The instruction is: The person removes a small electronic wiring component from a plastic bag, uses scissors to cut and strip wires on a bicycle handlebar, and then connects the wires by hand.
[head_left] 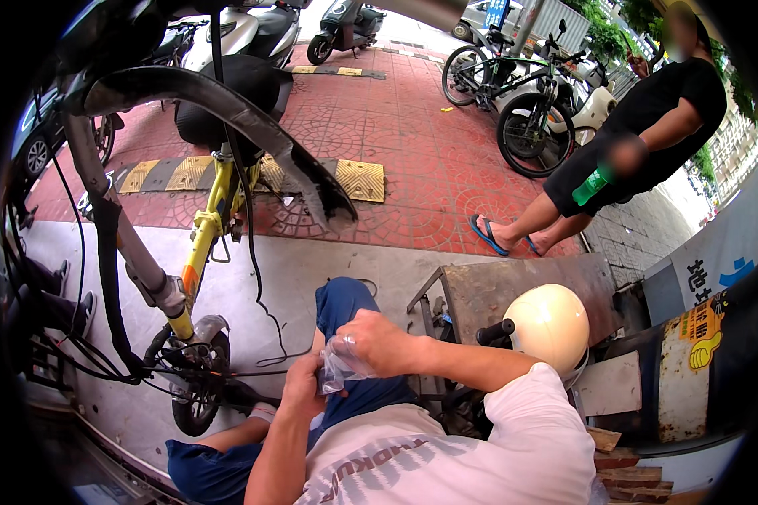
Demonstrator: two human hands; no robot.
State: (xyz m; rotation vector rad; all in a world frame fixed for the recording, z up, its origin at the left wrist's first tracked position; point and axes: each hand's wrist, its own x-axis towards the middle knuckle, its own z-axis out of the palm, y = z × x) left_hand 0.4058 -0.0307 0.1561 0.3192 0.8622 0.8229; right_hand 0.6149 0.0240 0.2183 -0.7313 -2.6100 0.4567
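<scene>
A crinkled clear plastic bag [334,366] is stretched between my two hands, above my blue-clad knee. My right hand [376,343] is closed round the bag's upper part, with the back of the hand up. Lower and to the left, the fingers of my left hand [304,380] pinch its other end. Whether anything is inside the bag cannot be made out. Just left of my hands stands a small-wheeled bike with a yellow frame [210,220]. Its wheel [202,383] rests on the grey floor, and loose black cables [261,324] hang near it.
A worn metal-legged table [514,286] stands right of my knee, with a cream helmet [547,324] at its near side. A black curved bar [253,114] crosses the upper left. Beyond, a person in black [669,118] holds a green bottle [592,185] near parked bicycles [535,126].
</scene>
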